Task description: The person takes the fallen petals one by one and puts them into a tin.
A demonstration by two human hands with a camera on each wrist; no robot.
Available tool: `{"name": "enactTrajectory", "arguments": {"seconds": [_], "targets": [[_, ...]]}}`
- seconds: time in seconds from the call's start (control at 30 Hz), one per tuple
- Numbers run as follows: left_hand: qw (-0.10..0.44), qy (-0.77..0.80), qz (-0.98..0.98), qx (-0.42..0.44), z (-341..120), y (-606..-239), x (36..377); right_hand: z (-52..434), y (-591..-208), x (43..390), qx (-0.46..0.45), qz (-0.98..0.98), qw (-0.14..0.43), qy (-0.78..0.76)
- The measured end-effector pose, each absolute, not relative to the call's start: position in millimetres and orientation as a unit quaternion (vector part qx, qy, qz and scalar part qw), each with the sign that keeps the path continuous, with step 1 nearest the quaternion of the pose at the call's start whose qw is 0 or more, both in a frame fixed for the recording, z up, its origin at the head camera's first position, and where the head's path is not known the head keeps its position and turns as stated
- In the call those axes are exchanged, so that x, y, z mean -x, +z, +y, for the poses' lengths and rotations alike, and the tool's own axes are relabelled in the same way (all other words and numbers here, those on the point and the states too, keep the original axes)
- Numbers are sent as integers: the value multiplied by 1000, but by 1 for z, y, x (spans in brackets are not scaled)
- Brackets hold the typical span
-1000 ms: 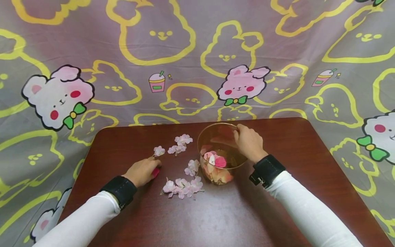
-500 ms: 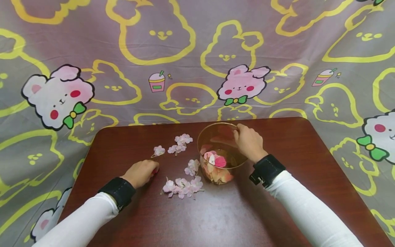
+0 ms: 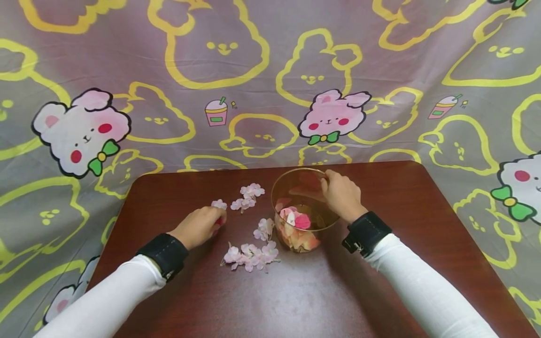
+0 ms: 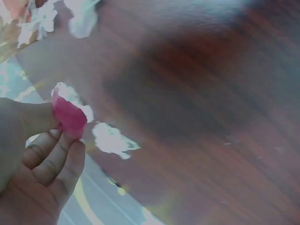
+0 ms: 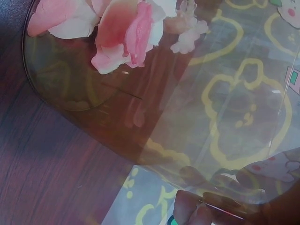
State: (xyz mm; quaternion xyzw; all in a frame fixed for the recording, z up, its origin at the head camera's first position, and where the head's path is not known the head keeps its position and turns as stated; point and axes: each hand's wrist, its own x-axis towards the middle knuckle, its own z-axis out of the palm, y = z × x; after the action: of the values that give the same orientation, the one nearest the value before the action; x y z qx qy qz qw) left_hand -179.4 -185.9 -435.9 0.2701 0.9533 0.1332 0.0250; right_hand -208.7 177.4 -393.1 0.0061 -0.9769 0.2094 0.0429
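Observation:
My left hand (image 3: pixel 197 227) pinches a deep pink petal (image 4: pixel 70 117) between thumb and fingertips, clear in the left wrist view. In the head view it hovers over the table's left half, beside a small pale pink blossom (image 3: pixel 219 203) that it partly covers. A see-through amber bowl (image 3: pixel 325 220) stands right of centre, with pink, white and peach petals (image 3: pixel 297 237) in its bottom. The right hand (image 3: pixel 343 196) grips the bowl's far right rim. Through the bowl wall, the right wrist view shows its fingers (image 5: pixel 187 206) at the rim.
Pale pink blossoms lie left of the bowl: a pair of clusters (image 3: pixel 252 190) at the back, a sprig (image 3: pixel 264 228) close to the bowl, and a larger row (image 3: pixel 251 257) in front. A patterned cloth (image 3: pixel 262 56) hangs behind the brown table (image 3: pixel 380 176).
My left hand has drawn back slightly from the single blossom, then moved forward and right with the pink petal, now partly covering the blossom. The right hand and bowl stay put.

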Motion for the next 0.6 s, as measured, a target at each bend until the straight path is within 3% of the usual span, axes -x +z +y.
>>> {"name": "enactTrajectory", "arguments": {"seconds": [0.6], "targets": [[-8,146,944,-295,-150,-392,192,177,-393,208,-2,-976,47,212]]}}
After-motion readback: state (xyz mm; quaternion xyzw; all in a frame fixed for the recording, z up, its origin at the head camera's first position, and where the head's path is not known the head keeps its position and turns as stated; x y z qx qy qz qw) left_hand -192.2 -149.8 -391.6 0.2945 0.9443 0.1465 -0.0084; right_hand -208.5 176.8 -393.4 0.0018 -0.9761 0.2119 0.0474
